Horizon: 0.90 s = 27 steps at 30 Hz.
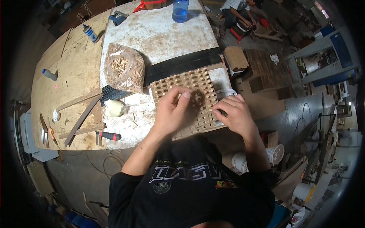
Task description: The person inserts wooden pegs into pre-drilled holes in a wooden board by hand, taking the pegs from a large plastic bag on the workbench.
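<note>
A square wooden board (181,131) lies at the near edge of the table, with rows of short wooden dowels (186,78) standing up from it. My left hand (171,108) is over the board's left part, its fingers curled in and the thumb on top. Whatever it may hold is hidden. At the board's right edge, my right hand (236,114) has thumb and fingers pinched together near the dowels. What is between those fingertips is too small to name. Behind my left hand, a clear plastic bag (131,80) full of loose wooden dowels stands open.
Dark strips (178,64) lie behind the board. To the left are a white lump-like container (113,108), a red-and-black handled tool (110,135) and a glue bottle (90,33). A nail gun (118,17) and blue jug (180,11) sit farther back. Another person (237,13) works at far right.
</note>
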{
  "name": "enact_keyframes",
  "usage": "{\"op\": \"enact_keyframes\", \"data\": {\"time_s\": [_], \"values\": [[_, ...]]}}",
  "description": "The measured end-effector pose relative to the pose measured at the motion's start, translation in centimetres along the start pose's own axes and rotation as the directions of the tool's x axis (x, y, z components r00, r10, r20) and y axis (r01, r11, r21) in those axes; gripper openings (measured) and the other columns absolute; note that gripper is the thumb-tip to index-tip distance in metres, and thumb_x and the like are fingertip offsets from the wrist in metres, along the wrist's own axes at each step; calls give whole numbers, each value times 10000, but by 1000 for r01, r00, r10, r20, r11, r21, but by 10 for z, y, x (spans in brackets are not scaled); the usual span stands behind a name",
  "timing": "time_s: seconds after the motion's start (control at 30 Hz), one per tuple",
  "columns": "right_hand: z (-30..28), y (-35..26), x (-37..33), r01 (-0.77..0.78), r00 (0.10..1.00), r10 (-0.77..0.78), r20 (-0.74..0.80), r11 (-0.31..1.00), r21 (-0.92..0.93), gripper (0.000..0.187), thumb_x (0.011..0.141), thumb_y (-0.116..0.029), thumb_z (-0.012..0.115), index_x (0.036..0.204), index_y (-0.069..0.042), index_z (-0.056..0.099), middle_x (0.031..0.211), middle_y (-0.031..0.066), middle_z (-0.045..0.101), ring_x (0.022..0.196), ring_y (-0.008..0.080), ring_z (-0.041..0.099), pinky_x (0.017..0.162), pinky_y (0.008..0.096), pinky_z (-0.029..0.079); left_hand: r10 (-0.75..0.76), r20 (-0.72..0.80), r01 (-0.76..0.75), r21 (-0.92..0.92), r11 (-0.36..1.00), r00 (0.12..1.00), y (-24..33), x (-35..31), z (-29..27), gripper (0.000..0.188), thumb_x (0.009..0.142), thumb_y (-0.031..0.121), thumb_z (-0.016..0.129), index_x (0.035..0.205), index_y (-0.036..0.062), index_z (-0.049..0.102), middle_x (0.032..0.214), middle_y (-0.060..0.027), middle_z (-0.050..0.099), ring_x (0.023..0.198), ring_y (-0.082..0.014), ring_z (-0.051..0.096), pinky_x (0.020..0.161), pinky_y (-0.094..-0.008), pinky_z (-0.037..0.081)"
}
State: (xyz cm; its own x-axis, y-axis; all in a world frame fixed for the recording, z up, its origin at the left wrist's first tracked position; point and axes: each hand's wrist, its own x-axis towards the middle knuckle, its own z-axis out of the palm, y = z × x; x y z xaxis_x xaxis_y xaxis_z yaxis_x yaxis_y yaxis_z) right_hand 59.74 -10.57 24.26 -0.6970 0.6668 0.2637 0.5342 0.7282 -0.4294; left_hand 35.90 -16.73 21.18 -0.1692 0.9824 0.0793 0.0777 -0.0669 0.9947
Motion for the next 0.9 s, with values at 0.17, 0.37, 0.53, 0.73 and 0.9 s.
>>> {"op": "enact_keyframes", "data": {"time_s": [0.17, 0.37, 0.53, 0.73, 0.9], "values": [[-4, 3, 8, 102, 984, -89, 157, 992, -79, 96, 841, -144, 800, 887, -141, 716, 831, -8, 702, 883, 185, 658, 841, 345, 405, -12, -7, 11, -79, 997, 1000, -3, -1, -2, 223, 1107, 196, 553, 1166, 9, 661, 1000, 3, 628, 913, -68, 539, 822, -240, 445], [-6, -8, 20, 107, 959, -18, 283, 947, -302, 112, 854, -187, 810, 938, -153, 745, 860, -11, 716, 917, 187, 658, 876, 355, 419, -28, 81, 33, -66, 997, 996, -7, -1, -10, 569, 1119, 522, 390, 1311, 40, 625, 915, -82, 679, 834, -131, 607, 753, -294, 480], [4, -26, 45, 76, 996, -80, 32, 992, 102, 267, 850, -265, 835, 1087, -155, 778, 1010, 22, 771, 999, 193, 705, 893, 384, 515, 21, 238, -16, -19, 1000, 971, -1, -1, -13, 1038, 962, 857, 117, 1558, 66, 426, 832, -131, 686, 718, -207, 624, 646, -355, 476], [30, -38, 57, 137, 987, -96, -127, 921, 364, 197, 842, -155, 832, 1027, -101, 791, 988, 39, 736, 943, 228, 718, 870, 358, 587, -63, 217, 101, -170, 980, 974, -3, -3, -12, 1179, 845, 984, 223, 1612, 97, 352, 1014, -108, 678, 694, -96, 463, 607, -264, 361], [7, -19, 35, -62, 998, 68, 0, 908, 414, 165, 867, -62, 821, 1023, -27, 779, 992, 99, 738, 912, 231, 714, 807, 328, 566, 40, 97, -33, -73, 997, 994, -12, 1, -16, 913, 1037, 768, 133, 1461, 79, 556, 600, -13, 518, 563, -140, 495, 542, -309, 390]]}}
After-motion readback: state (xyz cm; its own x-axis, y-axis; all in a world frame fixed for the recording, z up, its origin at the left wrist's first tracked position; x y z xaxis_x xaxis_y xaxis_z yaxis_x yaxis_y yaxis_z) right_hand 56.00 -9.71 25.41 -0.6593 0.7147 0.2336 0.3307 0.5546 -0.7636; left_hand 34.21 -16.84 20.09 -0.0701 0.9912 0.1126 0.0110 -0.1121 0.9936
